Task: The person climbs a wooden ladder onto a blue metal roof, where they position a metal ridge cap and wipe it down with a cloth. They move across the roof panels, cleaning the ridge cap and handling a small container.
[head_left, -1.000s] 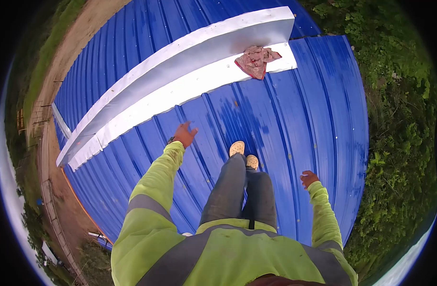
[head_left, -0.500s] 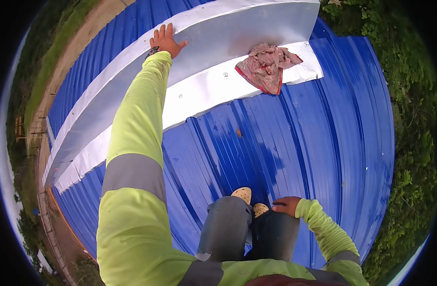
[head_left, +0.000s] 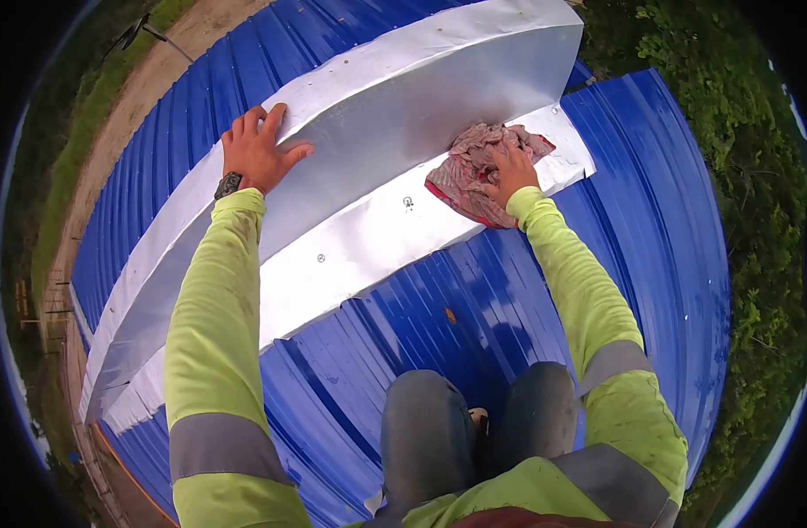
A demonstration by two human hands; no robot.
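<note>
Rag point(head_left: 460, 179): middle covered by right hand point(head_left: 510, 169); grip not determinable.
Shoe point(head_left: 479, 414): only a sliver seen between the knees point(head_left: 425, 431).
Ridge flashing point(head_left: 377, 123): a stretch hidden under left sleeve point(head_left: 214, 334).
Objects on roadside point(head_left: 29, 304): too small to be identified.

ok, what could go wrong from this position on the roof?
1. Both hands are forward: the left hand lies flat on the silver ridge flashing, the right hand on the rag. If the smooth metal or the loose cloth slides, the lean could go with it.
2. The blue roof ends above bushes on the right; a slip might carry that way.
</note>
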